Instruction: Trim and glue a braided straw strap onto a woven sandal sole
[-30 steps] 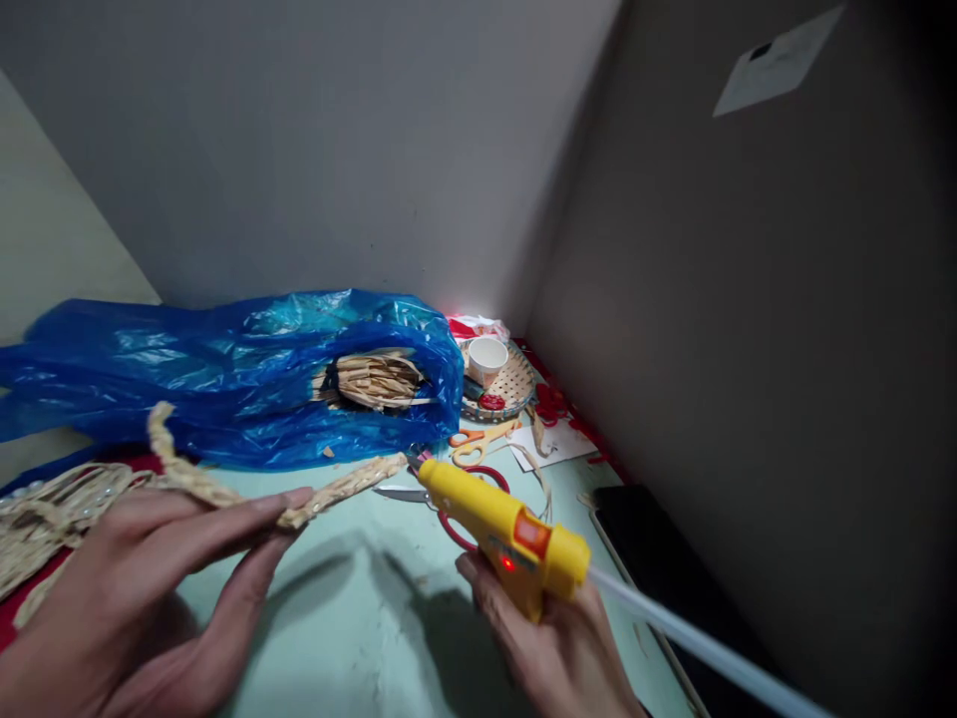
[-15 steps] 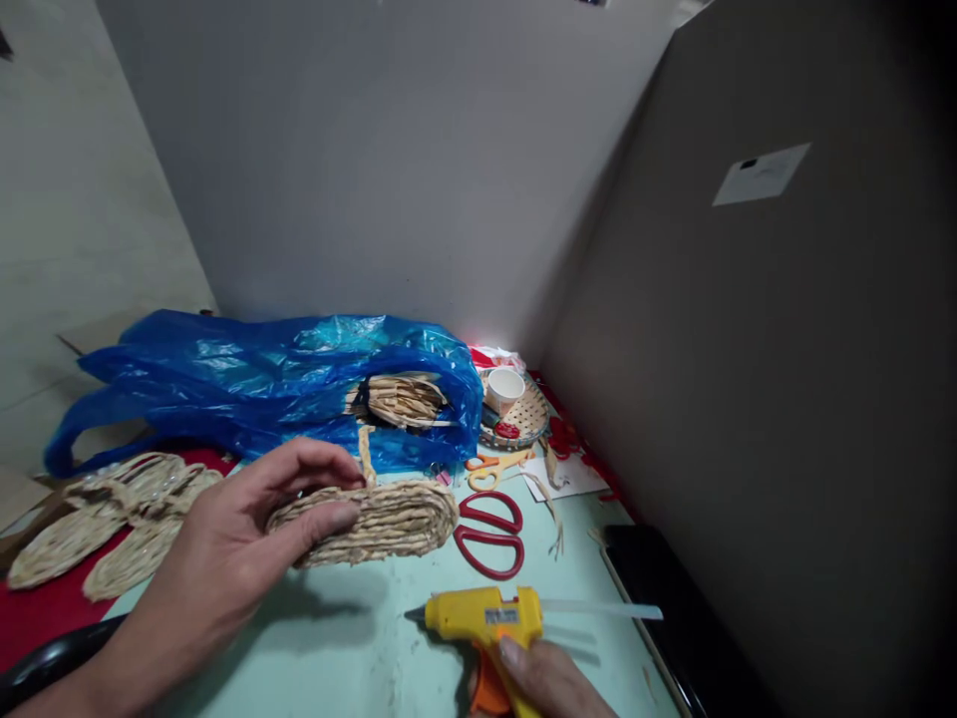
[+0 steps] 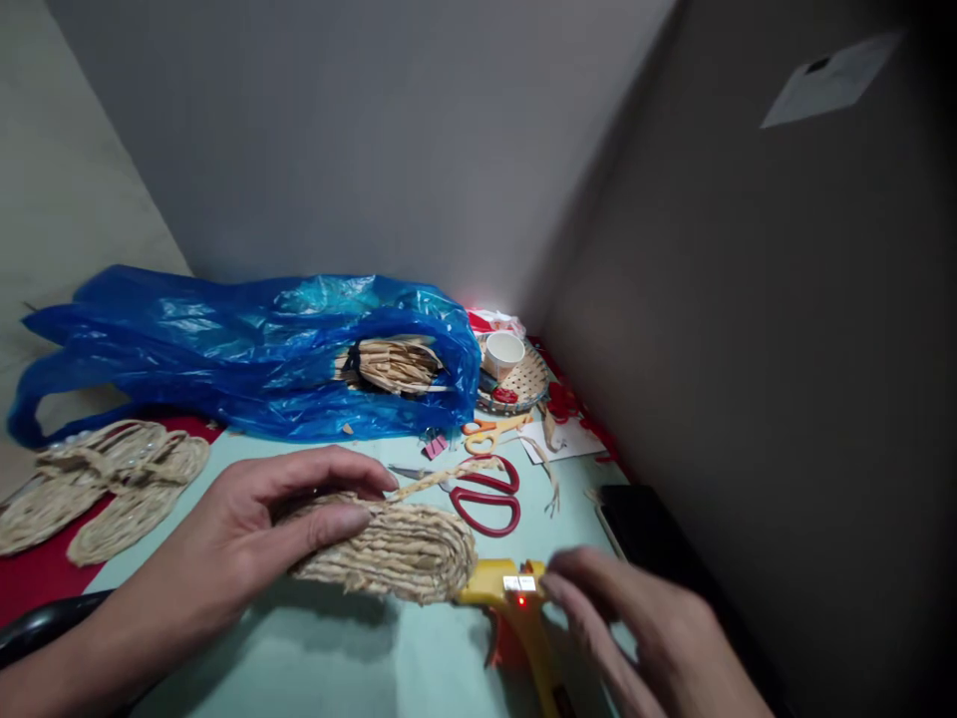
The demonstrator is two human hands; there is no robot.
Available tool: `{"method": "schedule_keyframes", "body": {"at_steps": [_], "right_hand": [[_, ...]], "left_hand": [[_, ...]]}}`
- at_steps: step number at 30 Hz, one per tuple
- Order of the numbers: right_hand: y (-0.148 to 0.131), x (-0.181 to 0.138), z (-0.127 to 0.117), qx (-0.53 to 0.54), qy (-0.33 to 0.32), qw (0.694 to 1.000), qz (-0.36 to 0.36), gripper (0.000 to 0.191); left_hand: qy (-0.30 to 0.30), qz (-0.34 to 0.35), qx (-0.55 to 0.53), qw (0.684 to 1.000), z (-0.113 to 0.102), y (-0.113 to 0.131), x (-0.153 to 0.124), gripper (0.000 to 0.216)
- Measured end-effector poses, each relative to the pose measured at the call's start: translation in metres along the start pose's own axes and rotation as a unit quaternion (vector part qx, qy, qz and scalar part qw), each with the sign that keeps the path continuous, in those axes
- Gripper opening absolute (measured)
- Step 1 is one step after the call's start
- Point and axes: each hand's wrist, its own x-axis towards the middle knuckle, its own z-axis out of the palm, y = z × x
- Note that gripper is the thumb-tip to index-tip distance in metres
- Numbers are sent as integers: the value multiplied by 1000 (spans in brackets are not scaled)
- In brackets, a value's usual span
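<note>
My left hand is closed around a flat sole of coiled straw braid, thumb on the near side and fingers along the far edge. From its top edge a loose end of straw braid sticks out to the right, over the red-handled scissors. A yellow glue gun with an orange trigger and a lit red light stands just right of the sole, which hides its nozzle. My right hand, slightly blurred, is off the handle; its parted thumb and fingers are at the gun's rear end.
A blue plastic bag with bundled straw lies at the back. Finished straw sandals rest on red cloth at left. Behind the scissors are yellow-orange scissors and a basket tray with a paper cup. A black device lies at right.
My right hand has let go of the glue gun's handle and moved up and right. The sole has shifted slightly right and down, now overlapping the nozzle; the loose braid now points right.
</note>
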Motion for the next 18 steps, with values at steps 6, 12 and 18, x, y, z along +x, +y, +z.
{"method": "schedule_keyframes", "body": {"at_steps": [6,12,18], "right_hand": [[-29,55,-19,67,46,984,-157,24],[-24,71,-8,120,-63,973,-189,22],[-19,69,0,121,0,970,-209,16]], "left_hand": [[-77,-22,-31,996,9,4,-3,9],[-92,-53,-22,994,11,1,3,7],[-82,-77,-13,994,14,-3,4,10]]}}
